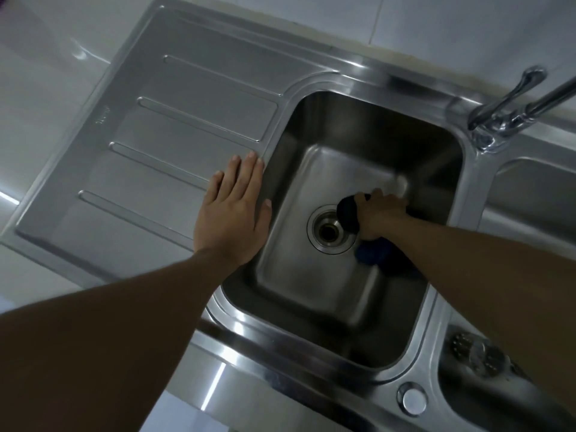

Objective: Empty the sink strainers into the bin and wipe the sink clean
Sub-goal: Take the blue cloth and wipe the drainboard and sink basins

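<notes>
1. Looking down from a head-worn camera, you face a stainless steel sink (367, 310) with a ribbed draining board (162, 126) to its left and a chrome tap (511, 110) at the upper right.
2. The left hand (232, 210) lies flat on the draining board at the basin's left rim, fingers straight and close together, holding nothing. It appears to brace the body.
3. The right hand (378, 216) reaches down to the basin floor, its fingers curled round a dark blue cloth (350, 215). The cloth bunches out on both sides of the fist, just beside the drain.
4. The drain opening (330, 229) sits at the centre of the basin floor. It looks open, with no strainer basket in it, though the dim light makes this uncertain.
5. A perforated strainer (478, 353) shows in a second bowl (486, 410) at the lower right, well apart from both hands. It is blurred, and whether it holds scraps cannot be told.
6. Judging how things will handle: the cloth looks soft, light and floppy, so a bunched fistful with the palm pressing down gives the firmest wipe. If wet, it may slide easily over the steel.
7. The strainer is probably light, stiff metal, possibly slippery. Lifting it by its centre knob or rim, kept level, would stop any contents spilling.
8. The basin is rigid and smooth, with rounded corners where the cloth must be pushed in with the fingertips.
</notes>
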Demonstrator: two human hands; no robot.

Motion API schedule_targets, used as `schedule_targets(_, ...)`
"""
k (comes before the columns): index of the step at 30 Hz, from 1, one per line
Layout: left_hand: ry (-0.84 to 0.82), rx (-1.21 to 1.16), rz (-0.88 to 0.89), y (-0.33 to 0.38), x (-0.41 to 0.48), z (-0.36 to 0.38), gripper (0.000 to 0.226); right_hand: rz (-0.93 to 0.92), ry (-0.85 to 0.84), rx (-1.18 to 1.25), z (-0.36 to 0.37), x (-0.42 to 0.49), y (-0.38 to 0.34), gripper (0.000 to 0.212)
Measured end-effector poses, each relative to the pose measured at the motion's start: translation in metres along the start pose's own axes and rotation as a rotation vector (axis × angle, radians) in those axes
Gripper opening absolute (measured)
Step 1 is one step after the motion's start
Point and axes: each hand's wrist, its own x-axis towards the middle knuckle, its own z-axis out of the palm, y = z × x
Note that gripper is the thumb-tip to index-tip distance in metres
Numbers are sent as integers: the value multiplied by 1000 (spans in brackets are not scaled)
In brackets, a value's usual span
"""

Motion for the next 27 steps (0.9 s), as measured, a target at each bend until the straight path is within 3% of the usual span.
schedule_targets(6, -3, -16, -10, 2, 0, -2, 62, -230, -148, -59, 31, -36, -23, 87)
schedule_targets(11, 12, -40, -6, 2, 0, -3, 62, -358, -561, 363, 75, -71, -61, 61)
schedule_targets(16, 37, -76, 7, 2, -1, -3, 61, -317, -531, 578, 71, -90, -60, 41)
schedule_targets(19, 51, -183, -4, 1, -4, -6, 58, -325, -489, 894, 64, -110, -69, 29)
schedule_targets(22, 91, -315, -49, -3, -11, -9, 52, -342, -454, 1193, 53, -135, -86, 40)
schedule_targets(27, 74, -337, -65, -18, -44, -13, 50, -429, -438, 1295, 43, -162, -72, 41)
